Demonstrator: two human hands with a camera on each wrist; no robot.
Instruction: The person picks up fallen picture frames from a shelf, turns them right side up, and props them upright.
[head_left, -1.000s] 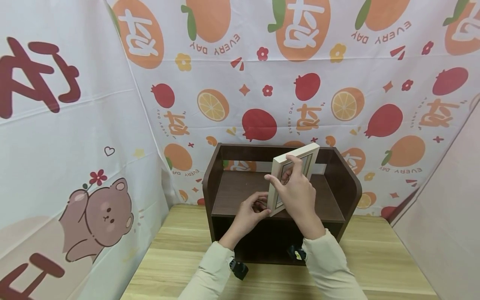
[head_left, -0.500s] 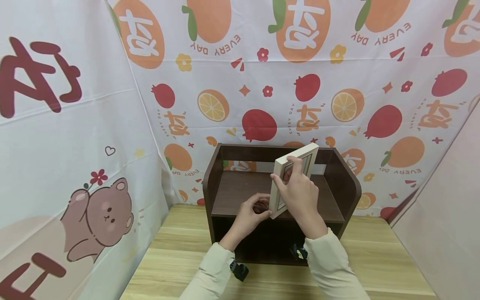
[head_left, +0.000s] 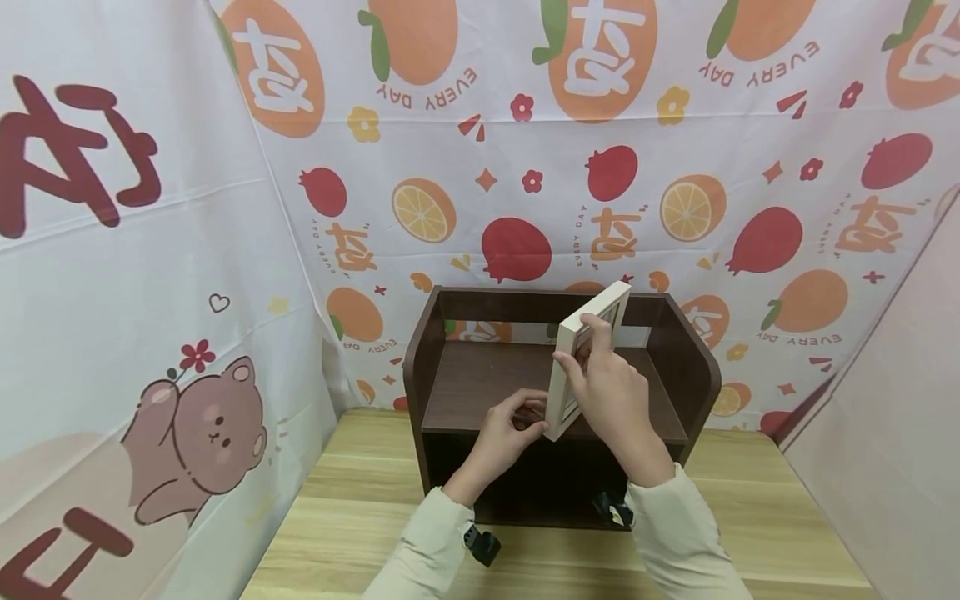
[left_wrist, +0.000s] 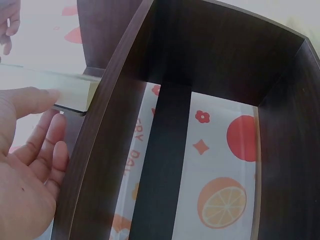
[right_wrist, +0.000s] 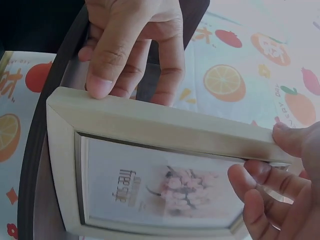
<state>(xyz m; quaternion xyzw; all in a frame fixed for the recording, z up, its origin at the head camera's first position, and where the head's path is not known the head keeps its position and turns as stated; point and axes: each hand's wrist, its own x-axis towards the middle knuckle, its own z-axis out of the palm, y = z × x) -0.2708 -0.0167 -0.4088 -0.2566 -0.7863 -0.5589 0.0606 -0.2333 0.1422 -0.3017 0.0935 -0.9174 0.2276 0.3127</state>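
A cream picture frame (head_left: 557, 383) stands on edge, tilted, at the front of the upper board of the dark brown shelf (head_left: 480, 375). My left hand (head_left: 502, 429) pinches the frame's near lower corner. In the right wrist view its thumb (right_wrist: 107, 65) lies on the frame's side, with the fingers behind. Higher up, my right hand (head_left: 615, 396) grips the same side between thumb and fingers. A print with pink flowers and lettering (right_wrist: 185, 192) shows inside the frame in the right wrist view. Whether the frame's bottom touches the shelf I cannot tell.
The shelf has raised side panels (head_left: 686, 367) and a dark lower compartment (head_left: 525, 483). It stands on a light wood table (head_left: 360, 500). Fruit-print cloth (head_left: 465, 125) hangs behind, and a cloth with a bear (head_left: 217, 425) hangs at left. Black wrist devices (head_left: 482, 546) sit at both cuffs.
Both hands and the frame have shifted slightly to the right. The frame has turned so that it shows more edge-on in the head view.
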